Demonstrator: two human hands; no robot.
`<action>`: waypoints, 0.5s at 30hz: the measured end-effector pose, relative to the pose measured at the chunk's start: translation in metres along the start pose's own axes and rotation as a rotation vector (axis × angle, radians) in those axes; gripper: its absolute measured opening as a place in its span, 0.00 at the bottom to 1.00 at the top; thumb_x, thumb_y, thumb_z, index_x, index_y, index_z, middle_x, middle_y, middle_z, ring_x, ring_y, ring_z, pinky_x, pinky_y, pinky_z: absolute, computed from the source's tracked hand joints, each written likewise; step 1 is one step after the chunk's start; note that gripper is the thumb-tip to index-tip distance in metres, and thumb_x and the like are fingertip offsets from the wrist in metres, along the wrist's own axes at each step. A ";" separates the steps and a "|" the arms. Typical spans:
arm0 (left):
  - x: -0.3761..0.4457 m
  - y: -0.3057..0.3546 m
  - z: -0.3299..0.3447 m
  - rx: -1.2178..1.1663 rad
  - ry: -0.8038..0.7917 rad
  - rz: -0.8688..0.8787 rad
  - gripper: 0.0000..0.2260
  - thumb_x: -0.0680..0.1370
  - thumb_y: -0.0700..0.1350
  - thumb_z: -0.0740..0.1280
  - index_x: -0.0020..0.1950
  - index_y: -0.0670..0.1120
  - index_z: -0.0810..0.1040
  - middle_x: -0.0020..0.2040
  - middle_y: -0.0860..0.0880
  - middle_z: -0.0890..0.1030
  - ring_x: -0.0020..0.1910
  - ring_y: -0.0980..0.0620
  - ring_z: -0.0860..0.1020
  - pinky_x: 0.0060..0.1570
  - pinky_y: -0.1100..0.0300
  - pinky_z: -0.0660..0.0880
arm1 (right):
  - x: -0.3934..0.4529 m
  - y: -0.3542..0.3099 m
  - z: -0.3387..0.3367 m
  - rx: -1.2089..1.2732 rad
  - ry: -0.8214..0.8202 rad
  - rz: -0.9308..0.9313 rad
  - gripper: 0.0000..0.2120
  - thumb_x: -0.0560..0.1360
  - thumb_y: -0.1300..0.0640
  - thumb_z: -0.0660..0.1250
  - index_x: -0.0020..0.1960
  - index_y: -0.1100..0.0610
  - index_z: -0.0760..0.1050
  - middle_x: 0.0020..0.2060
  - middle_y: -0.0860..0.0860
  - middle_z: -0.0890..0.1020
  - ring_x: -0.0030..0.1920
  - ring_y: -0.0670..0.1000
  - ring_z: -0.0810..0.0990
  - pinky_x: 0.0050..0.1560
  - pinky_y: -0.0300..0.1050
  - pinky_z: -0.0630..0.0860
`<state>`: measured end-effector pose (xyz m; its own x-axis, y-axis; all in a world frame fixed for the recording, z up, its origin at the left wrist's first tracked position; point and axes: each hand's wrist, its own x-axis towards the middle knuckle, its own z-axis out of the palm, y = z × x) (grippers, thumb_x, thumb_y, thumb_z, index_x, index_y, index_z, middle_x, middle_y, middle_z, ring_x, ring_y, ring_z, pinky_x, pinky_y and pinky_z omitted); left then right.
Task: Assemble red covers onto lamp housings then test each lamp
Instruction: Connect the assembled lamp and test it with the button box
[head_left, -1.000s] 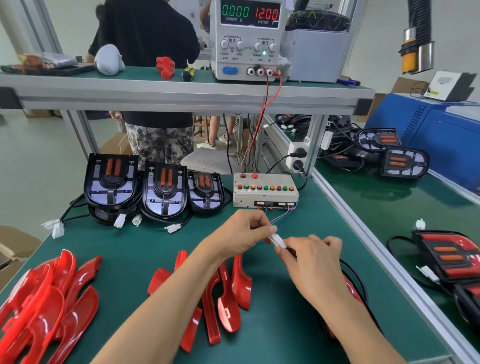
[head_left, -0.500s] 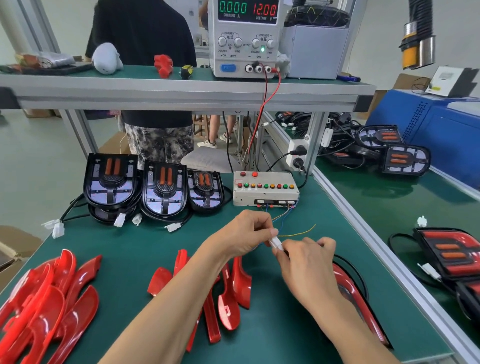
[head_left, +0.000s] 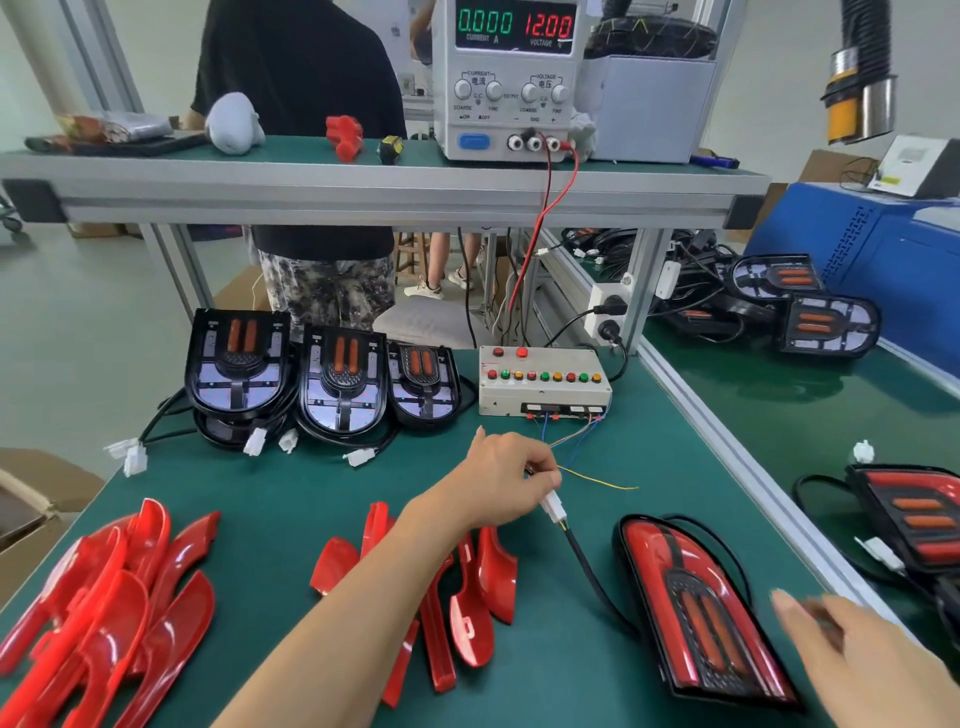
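Covered lamp (head_left: 698, 608) flat on the green bench (head_left: 291, 493), front right.
Its black cable leads to a white connector (head_left: 554, 506) pinched in the left hand (head_left: 506, 480); the right hand (head_left: 862, 660), blurred and partly cut off, hovers open beside the lamp.

Two bare forearms in view, no sleeves reaching the visible part of either arm. Left hand (head_left: 506, 475) ungloved; no ring, watch or wristband showing on hand or wrist; nails short and unpainted where visible. Right hand (head_left: 862, 657) also ungloved, smeared by motion blur at the fingers, so finer detail there cannot be made out.
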<state>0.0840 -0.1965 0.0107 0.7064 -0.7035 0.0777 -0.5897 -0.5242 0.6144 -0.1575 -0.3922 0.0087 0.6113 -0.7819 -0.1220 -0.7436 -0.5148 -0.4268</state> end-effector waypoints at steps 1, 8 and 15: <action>0.001 0.001 0.000 0.003 0.009 -0.004 0.07 0.82 0.47 0.66 0.47 0.48 0.81 0.47 0.52 0.83 0.49 0.50 0.78 0.78 0.42 0.48 | -0.004 0.008 -0.001 0.032 -0.047 0.058 0.25 0.79 0.38 0.61 0.56 0.57 0.84 0.56 0.57 0.85 0.55 0.57 0.81 0.58 0.49 0.73; 0.002 0.008 0.006 0.055 -0.028 -0.001 0.07 0.81 0.46 0.66 0.49 0.46 0.83 0.48 0.50 0.85 0.52 0.48 0.80 0.77 0.43 0.56 | -0.011 0.017 0.007 0.540 -0.391 0.089 0.11 0.77 0.51 0.72 0.49 0.59 0.85 0.42 0.57 0.88 0.43 0.63 0.88 0.53 0.58 0.82; 0.007 0.004 0.017 0.142 -0.084 0.042 0.07 0.80 0.47 0.66 0.42 0.52 0.77 0.44 0.51 0.83 0.49 0.49 0.78 0.77 0.41 0.52 | -0.004 0.013 0.017 0.761 -0.527 0.115 0.13 0.77 0.54 0.70 0.56 0.61 0.81 0.43 0.61 0.88 0.41 0.65 0.87 0.31 0.45 0.83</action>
<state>0.0797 -0.2119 0.0001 0.6483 -0.7607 0.0315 -0.6717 -0.5520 0.4940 -0.1652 -0.3897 -0.0113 0.7277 -0.4570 -0.5115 -0.5434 0.0709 -0.8365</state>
